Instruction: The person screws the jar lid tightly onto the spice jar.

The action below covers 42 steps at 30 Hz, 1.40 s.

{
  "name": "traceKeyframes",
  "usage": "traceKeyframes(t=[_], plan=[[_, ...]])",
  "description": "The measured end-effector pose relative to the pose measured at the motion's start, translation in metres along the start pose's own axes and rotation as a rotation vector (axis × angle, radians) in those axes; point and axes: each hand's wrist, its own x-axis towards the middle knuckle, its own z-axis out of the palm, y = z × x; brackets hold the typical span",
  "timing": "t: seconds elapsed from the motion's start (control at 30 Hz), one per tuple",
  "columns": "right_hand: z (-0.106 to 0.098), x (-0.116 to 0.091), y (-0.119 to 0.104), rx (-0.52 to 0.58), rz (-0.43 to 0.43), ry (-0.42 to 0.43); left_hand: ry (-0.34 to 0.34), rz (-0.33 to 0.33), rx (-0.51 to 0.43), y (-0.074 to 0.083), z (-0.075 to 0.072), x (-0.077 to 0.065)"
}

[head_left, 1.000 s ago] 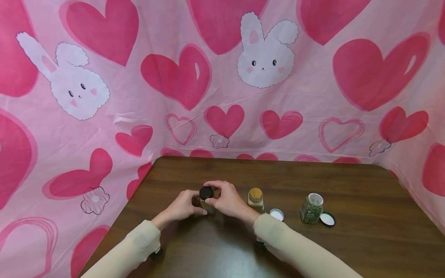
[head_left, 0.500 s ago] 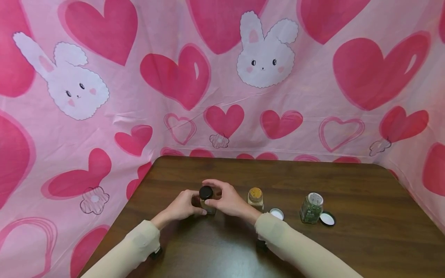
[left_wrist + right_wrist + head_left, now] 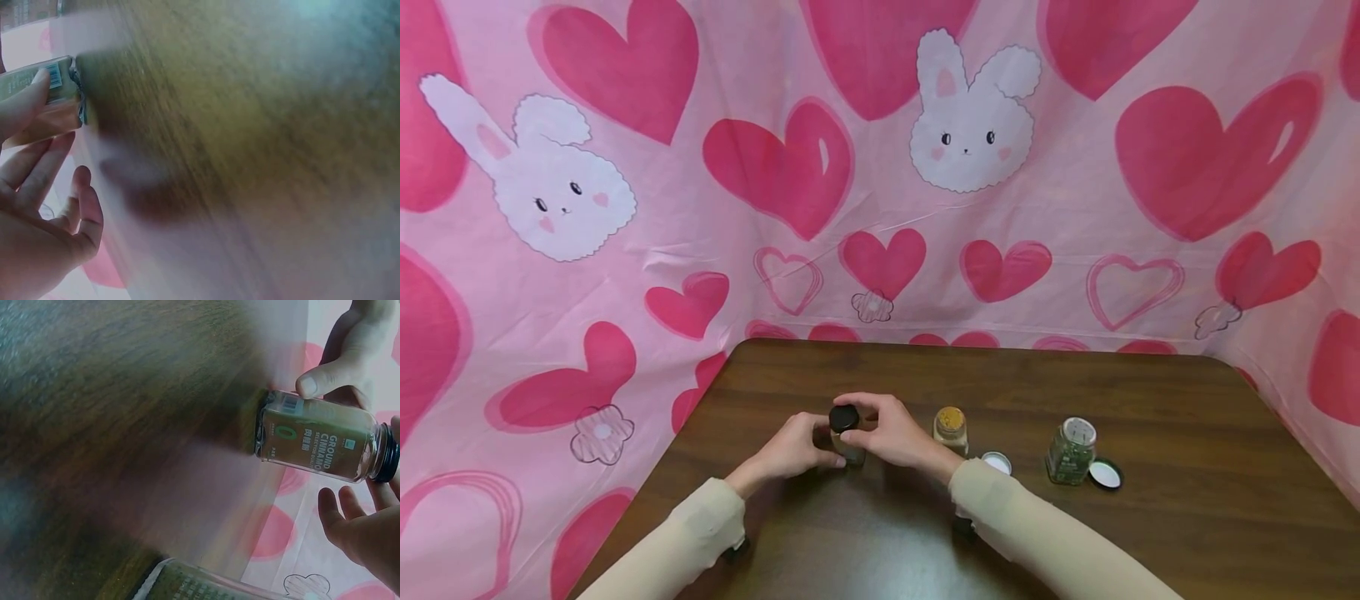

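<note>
A glass jar of ground cinnamon stands upright on the table between both hands, its black lid on top. My left hand holds the jar's body from the left; in the left wrist view the thumb lies along one side, with fingers behind the glass. From the right, my right hand grips the lid between thumb and fingers. In the right wrist view, two of that hand's fingers extend free of the jar.
Right of the hands stands an uncovered jar of yellow-brown powder, a loose lid beside it. Farther right is a jar of green dried herbs with a white shaker top; its dark-rimmed lid lies close by. A heart-patterned cloth hangs behind the table.
The right hand's fingers have shifted slightly left around the lid. The left hand keeps its hold, and the jars stay in place.
</note>
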Motion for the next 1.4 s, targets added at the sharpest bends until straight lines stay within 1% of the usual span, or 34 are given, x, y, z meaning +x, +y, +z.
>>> traceKeyframes(t=[0.37,0.73,0.9,1.13,1.4], plan=[[-0.0007,0.0015,-0.0012,-0.023,0.007,0.007,-0.009,0.015,-0.038,-0.0003,-0.0002,0.0009],[0.0007,0.0018,-0.0006,-0.062,-0.001,0.029,-0.001,0.009,-0.033,-0.0003,0.0011,0.0013],[0.0024,0.0017,-0.0012,-0.086,-0.013,0.046,0.003,0.007,-0.026,0.0013,0.0012,0.0011],[0.0042,0.001,-0.0012,-0.09,-0.007,0.074,0.003,0.011,-0.022,0.0017,0.0013,0.0011],[0.0069,0.0006,-0.0053,-0.124,0.028,0.118,0.019,0.011,-0.011,0.0019,0.0013,0.0016]])
